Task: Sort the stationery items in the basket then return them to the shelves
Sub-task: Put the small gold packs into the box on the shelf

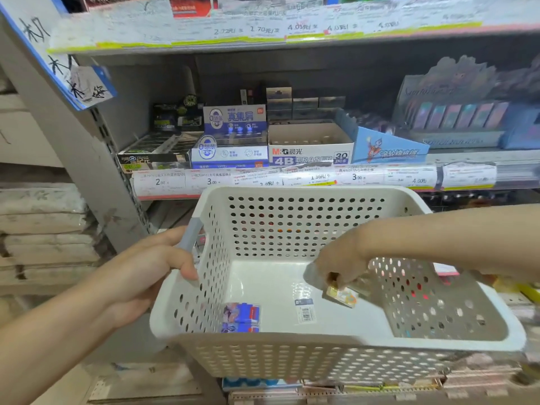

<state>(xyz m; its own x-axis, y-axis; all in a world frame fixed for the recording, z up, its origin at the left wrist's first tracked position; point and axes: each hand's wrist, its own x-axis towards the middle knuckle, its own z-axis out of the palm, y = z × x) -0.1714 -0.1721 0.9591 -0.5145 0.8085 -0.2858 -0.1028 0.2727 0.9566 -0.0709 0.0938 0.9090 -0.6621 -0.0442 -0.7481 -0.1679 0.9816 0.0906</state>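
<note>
The right hand [339, 260] reaches down inside the basket [292, 340], fingers curled to pinch a small yellow-and-orange packet [342, 296] at the basket's floor, toward its right wall. The packet is tilted, one end up at the fingertips; whether its lower end rests on the floor I cannot tell. The left hand [152, 267] is wrapped round the grey handle [190, 235] on the basket's left end, thumb over the rim, holding the basket up in front of the shelves.

On the basket floor, just left of the pinched packet, lies a small white item with a barcode [304, 310]. Further left, against the basket's left wall near its front, sit blue-and-red packets [241, 317].

Behind the basket, on the shelf just above its far rim, stands a white 4B eraser box [306, 154], with a blue-and-white box [230, 153] to its left and a black box [152, 156] beyond that. A strip of price labels [292, 178] runs along the shelf edge, right over the basket's back rim.
</note>
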